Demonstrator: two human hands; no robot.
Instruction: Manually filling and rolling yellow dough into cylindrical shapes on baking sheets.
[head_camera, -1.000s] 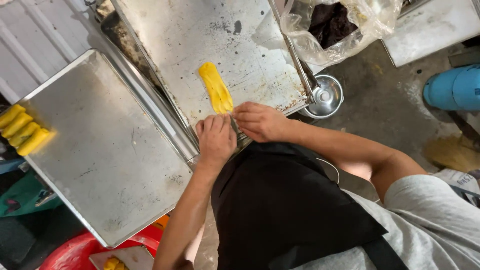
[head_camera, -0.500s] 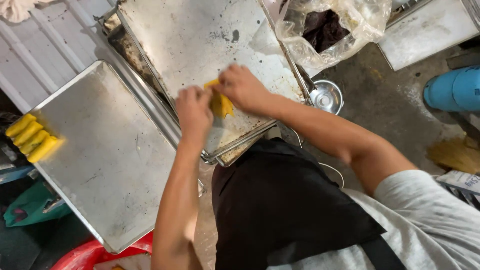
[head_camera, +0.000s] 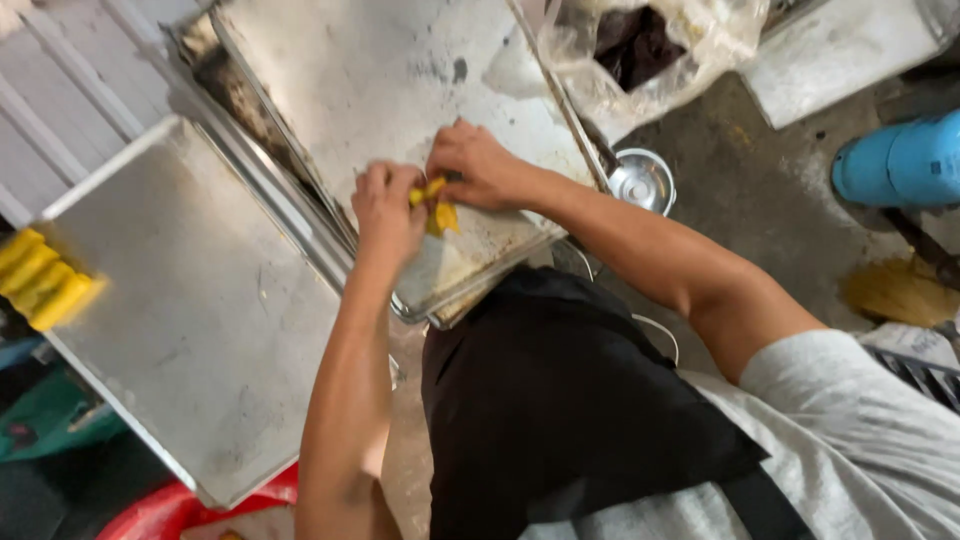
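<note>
A: In the head view, what could go wrong here?

B: The yellow piece (head_camera: 440, 208) is soft, I think, and both hands press on it from two sides. If they squeeze too hard, it may tear or lose its shape. It also sits near the front edge of the metal tray (head_camera: 330, 90), so a slip could push it off. This is only my judgement.

A: How do the hands hold it?

B: The left hand (head_camera: 388, 208) is curled, the fingers closed around the left end of the yellow piece. The right hand (head_camera: 478, 165) pinches the top end with bent fingers, nearly closed. Both are touching it, and it lies just above the tray surface.

A: What else is around?

B: A second flat tray (head_camera: 190, 320) is on the left, with yellow rolls (head_camera: 40, 280) at its far corner, well apart from the hands. A small steel bowl (head_camera: 640, 180) stands beside the right forearm, and a plastic bag (head_camera: 660, 50) lies behind it.
</note>
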